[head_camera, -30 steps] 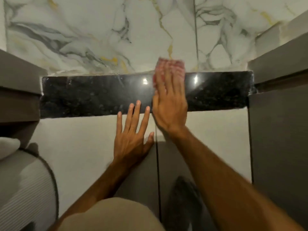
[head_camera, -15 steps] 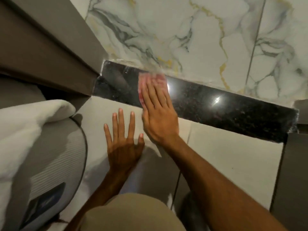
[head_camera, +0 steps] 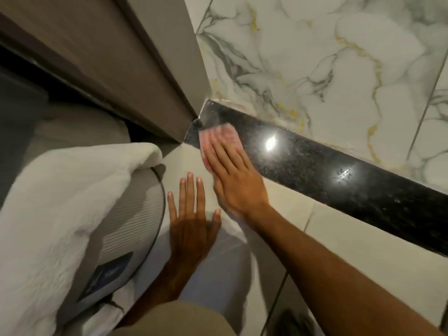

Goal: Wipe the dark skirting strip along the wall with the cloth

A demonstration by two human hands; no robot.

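The marbled wall (head_camera: 327,69) fills the frame from twelve to three o'clock. Below it the dark, glossy strip (head_camera: 339,185) slants from centre toward four o'clock, meeting the pale floor (head_camera: 363,251) along its lower edge. A white towel (head_camera: 48,214) lies at nine o'clock. The right hand (head_camera: 232,175) is spread flat, fingers together, pressing the pink cloth (head_camera: 218,134) onto the strip's left end, near the corner. The left hand (head_camera: 191,226), fingers apart, rests flat on the floor at six o'clock.
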